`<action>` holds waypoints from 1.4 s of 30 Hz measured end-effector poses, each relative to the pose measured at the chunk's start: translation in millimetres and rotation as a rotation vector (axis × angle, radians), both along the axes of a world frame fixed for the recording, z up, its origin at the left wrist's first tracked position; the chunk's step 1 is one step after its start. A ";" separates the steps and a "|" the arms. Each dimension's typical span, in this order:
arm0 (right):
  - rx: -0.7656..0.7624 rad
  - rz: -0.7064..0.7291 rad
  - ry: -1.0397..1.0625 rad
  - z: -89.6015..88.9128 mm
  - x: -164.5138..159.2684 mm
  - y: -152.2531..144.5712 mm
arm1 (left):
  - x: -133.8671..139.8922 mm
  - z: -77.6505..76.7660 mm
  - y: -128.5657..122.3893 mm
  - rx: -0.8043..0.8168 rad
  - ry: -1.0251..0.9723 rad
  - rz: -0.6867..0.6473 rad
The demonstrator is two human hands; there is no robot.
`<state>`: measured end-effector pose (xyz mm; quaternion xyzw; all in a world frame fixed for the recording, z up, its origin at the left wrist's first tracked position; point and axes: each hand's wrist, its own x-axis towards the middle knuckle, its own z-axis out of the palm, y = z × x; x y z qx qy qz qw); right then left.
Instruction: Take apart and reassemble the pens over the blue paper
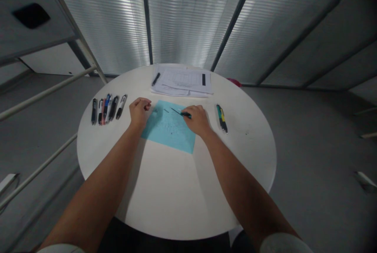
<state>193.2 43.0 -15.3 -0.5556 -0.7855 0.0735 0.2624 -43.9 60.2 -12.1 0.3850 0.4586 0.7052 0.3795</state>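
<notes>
My right hand point(196, 119) is closed on a dark pen part point(186, 114) over the upper right of a light blue sheet point(182, 143). A thin dark rod, like a refill, sticks out of it to the left. My left hand point(139, 112) rests at the sheet's upper left edge, fingers curled together; whether they pinch something small is hidden. Between the hands, a small dark piece point(166, 110) lies on the sheet, with other tiny specks and marks lower down.
Several pens point(106, 108) lie side by side at the left of the round white table point(165, 194). Green and yellow pens point(222, 118) lie at the right. Behind the sheet is a paper stack point(182, 82) with a black pen point(156, 79) on it.
</notes>
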 end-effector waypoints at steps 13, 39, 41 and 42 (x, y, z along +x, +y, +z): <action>-0.011 0.067 -0.070 -0.9 -1.1 -3.6 | 0.3 -1.6 0.5 -0.005 -0.005 -0.001; 0.070 -0.015 0.272 -3.4 -2.5 -0.5 | 13.7 9.7 -21.1 0.184 0.752 -0.061; 0.063 0.029 0.309 -3.7 -2.7 -1.3 | 19.6 8.7 -25.0 0.219 0.951 -0.098; 0.067 0.062 0.330 -4.0 -2.7 -1.4 | 22.0 8.1 -26.4 0.213 1.030 -0.121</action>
